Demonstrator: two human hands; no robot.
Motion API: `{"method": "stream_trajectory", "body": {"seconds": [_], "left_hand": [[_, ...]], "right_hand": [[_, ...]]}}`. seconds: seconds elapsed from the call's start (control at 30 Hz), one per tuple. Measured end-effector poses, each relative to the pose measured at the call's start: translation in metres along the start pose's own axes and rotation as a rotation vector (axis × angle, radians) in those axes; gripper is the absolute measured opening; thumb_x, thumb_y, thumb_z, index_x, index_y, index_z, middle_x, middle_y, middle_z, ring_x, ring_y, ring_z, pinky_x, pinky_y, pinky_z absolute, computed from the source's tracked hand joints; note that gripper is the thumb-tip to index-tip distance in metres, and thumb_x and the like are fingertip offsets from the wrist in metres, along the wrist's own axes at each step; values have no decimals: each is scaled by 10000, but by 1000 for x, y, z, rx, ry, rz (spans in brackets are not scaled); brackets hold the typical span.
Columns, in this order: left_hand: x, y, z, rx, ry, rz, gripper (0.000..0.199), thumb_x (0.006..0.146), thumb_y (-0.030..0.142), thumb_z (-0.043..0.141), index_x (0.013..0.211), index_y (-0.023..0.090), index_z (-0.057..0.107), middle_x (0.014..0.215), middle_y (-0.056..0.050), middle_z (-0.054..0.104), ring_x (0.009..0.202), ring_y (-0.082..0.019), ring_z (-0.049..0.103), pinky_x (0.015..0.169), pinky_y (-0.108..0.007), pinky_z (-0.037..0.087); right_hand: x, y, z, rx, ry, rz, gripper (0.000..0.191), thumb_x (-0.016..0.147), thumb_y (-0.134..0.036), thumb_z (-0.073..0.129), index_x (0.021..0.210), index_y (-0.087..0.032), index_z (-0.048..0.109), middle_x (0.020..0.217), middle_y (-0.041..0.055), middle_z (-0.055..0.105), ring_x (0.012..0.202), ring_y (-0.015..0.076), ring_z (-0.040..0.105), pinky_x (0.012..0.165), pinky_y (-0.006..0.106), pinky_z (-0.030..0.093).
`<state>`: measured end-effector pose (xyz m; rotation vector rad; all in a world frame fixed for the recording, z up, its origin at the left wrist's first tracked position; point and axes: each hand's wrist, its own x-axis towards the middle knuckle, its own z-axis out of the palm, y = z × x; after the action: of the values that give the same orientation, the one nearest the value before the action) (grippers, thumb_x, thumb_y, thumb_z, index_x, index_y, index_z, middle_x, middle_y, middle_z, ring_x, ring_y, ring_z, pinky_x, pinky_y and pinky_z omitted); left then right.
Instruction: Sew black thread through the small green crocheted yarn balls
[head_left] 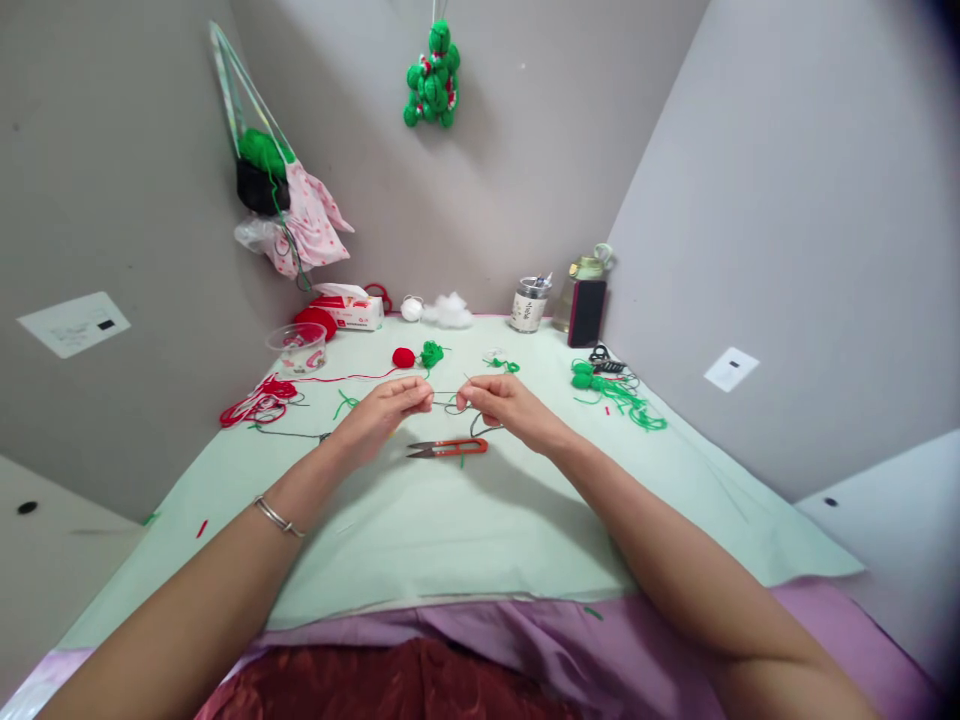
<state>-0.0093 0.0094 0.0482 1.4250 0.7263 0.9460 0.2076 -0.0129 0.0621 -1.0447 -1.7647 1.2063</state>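
A dark strand of yarn [445,404] runs between my two hands above the table, with a loop of it hanging by the right fingers. My left hand [386,412] is closed in a pinch at the strand's left side. Thumb and forefinger of my right hand [506,405] pinch its other side; a thin tip sticks up there, too fine to name. Just below the hands, orange-handled thread snips [472,447] lie on the cloth, blades pointing left. Beyond the hands are a small red ball [403,358] and a green yarn bundle [432,353].
Red yarn [262,402] and a clear plastic tub [298,352] are at the left. Green yarn pieces [626,398] and black scissors [600,358] lie at the right. A tissue box [356,312], white stuffing [450,311], pen can [529,306] and phone [587,313] line the back.
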Motion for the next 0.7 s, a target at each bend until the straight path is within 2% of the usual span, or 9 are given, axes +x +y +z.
{"method": "stream_trajectory", "body": {"seconds": [0.1,0.23,0.33,0.43,0.5,0.6,0.7], "left_hand": [[-1,-5,2,-310,-57,-68,276,828,376,739,701,151,642,775,-10,558,776,-134,533,884,-314,488],[-1,-8,0,-511,2,-107,162,828,284,759,788,142,693,806,-6,603,780,-114,577,927,-336,522],[-1,-8,-4,-589,69,-120,112,835,236,750,888,142,723,820,-8,640,789,-109,611,932,-324,529],[-1,-6,-7,-637,134,-130,112,815,220,772,882,146,719,790,10,640,749,-92,608,917,-310,534],[-1,-3,-6,-660,170,-125,128,787,224,800,822,148,703,759,27,626,711,-78,587,897,-299,534],[0,0,1,-674,200,-122,177,746,244,834,747,151,684,716,38,600,675,-73,553,844,-278,526],[1,-1,9,-589,218,-174,161,743,289,832,786,170,733,726,20,618,670,-90,538,832,-284,503]], "right_hand": [[3,2,-3,-82,90,-22,349,893,-477,549,771,-160,630,583,-59,292,539,83,271,509,236,223],[5,9,-6,-112,146,-23,360,891,-491,539,769,-163,626,580,-62,266,535,88,246,513,248,203],[5,14,-9,-107,126,-15,368,900,-493,537,774,-160,630,589,-63,258,542,88,228,523,246,207],[2,12,-6,-135,53,-30,365,927,-472,518,796,-156,645,581,-64,261,552,91,241,540,242,226],[-2,9,1,-177,-11,-61,362,950,-446,498,804,-153,650,583,-55,323,564,94,280,559,238,254],[-8,5,15,-252,-100,-117,343,986,-384,460,813,-156,648,680,-12,535,626,105,426,622,230,332],[-16,4,29,-383,-149,-184,305,1002,-338,451,858,-175,666,808,35,678,713,135,556,699,242,385]]}}
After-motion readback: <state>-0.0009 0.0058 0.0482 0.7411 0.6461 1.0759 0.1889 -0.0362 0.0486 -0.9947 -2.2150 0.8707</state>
